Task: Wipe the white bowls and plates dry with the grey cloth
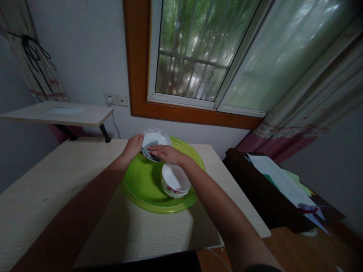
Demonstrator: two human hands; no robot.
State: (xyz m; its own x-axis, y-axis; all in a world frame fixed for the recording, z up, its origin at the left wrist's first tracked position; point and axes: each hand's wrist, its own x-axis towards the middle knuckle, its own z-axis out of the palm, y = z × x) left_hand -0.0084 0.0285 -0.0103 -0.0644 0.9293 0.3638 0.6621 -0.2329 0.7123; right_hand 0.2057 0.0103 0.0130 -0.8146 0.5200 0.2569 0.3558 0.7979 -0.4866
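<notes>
My left hand (134, 146) is closed on the left rim of a white plate (155, 135) with a grey patterned edge. The plate is tilted above the far side of a round green basin (141, 181). My right hand (166, 153) lies over the plate's near part with its fingers stretched out flat. A greyish patch shows by these fingertips; whether it is a cloth or a reflection I cannot tell. Below the right wrist, white bowls (176, 179) with a red floral pattern sit stacked in the basin.
The basin stands on a pale wooden table (73, 185). A raised shelf (65, 113) on black legs is at the back left, near a wall socket (115, 99) with a plugged-in cord. Papers (279, 175) lie on a dark piece of furniture at the right. A window is behind the table.
</notes>
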